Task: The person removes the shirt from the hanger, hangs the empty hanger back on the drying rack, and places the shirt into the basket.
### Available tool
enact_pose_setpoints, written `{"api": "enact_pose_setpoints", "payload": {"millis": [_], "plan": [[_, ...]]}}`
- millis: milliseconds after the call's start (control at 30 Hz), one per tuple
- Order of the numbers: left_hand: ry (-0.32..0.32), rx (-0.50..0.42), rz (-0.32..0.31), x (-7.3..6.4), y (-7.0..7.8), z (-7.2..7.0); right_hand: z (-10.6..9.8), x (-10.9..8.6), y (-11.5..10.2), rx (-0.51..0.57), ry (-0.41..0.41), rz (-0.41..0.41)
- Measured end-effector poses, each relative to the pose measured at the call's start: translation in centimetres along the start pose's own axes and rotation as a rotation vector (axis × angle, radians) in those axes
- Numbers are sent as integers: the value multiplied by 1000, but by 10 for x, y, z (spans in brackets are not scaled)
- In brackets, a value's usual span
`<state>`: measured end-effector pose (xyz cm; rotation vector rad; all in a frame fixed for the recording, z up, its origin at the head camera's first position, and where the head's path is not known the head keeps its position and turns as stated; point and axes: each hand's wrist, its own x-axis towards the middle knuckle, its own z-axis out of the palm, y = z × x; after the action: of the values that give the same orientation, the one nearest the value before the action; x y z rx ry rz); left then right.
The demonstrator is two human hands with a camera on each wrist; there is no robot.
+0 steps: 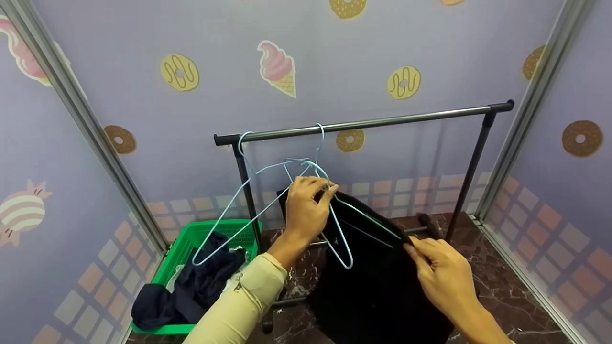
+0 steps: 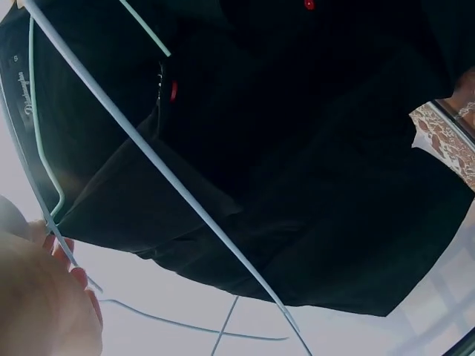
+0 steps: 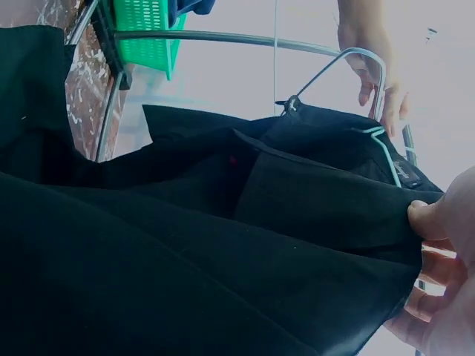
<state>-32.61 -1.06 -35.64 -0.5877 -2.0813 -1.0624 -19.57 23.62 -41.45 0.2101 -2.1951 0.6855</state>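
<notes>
A black shirt [image 1: 373,291] with a collar label and small red buttons hangs between the hands, a light blue wire hanger [image 1: 368,216] partly inside it. My left hand [image 1: 306,210] pinches this hanger near its neck, at the shirt's collar; in the left wrist view the shirt [image 2: 297,185] spreads beside the left hand [image 2: 44,297]. The right hand [image 1: 444,272] grips the shirt's upper edge near the hanger's right end. Thumb and fingers of the right hand [image 3: 449,274] hold the cloth in the right wrist view. The hanger's far end is hidden by cloth.
A metal clothes rail [image 1: 397,122] stands behind the hands. Two bare wire hangers hang on it, one at the left [image 1: 222,215] and one nearer the middle [image 1: 342,239], overlapping the shirt. A green basket [image 1: 191,234] with dark blue clothes [image 1: 205,267] sits at the left.
</notes>
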Motion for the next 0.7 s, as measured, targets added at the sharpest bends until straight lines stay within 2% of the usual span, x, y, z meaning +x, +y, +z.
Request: {"api": "enact_pose_setpoints", "payload": {"millis": [200,467,567,700], "plan": [[-6,-14,-8,0,3,-3,-5,-7,6,9,-27,46],[-5,-18,-14,2,6,-7,-16,-11,19,80,-57,103],[-4,-19,-8,1,8,-8,-22,-10,22,44,-119,182],[-4,-18,14,-1,11,-8,-31,-8,24,-22,-257,311]]}}
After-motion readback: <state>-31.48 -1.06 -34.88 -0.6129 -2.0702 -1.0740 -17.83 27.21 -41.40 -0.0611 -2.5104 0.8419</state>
